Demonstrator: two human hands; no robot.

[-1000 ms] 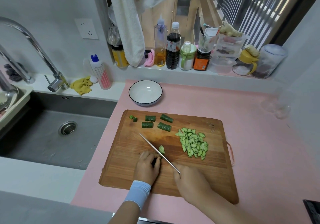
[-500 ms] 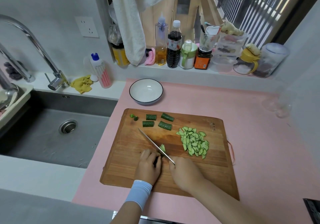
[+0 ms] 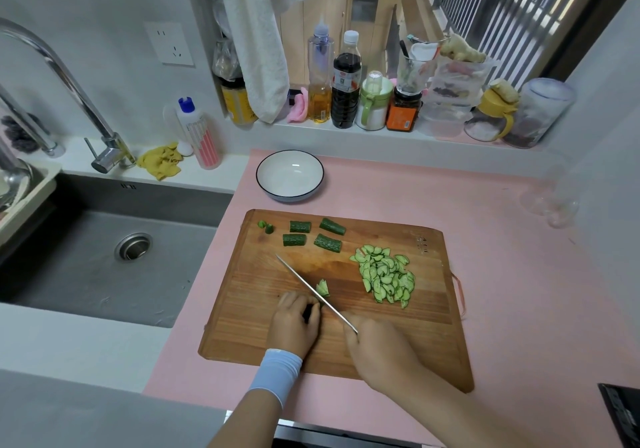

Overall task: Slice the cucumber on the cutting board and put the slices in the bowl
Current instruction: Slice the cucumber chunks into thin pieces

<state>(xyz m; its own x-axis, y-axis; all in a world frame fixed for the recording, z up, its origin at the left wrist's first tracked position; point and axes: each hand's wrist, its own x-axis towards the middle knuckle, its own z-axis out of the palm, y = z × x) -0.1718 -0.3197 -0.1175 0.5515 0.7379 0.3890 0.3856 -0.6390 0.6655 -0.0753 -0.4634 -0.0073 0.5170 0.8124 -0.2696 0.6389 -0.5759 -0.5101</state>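
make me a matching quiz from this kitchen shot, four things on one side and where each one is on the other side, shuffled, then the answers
Things
1. bowl
2. pile of slices
3. knife
4. yellow cloth

Places
a. by the base of the faucet, behind the sink
b. on the right part of the cutting board
c. in the right hand, blade slanting across the board
d. empty, on the pink counter behind the board

Pairs: 1-d, 2-b, 3-c, 4-a
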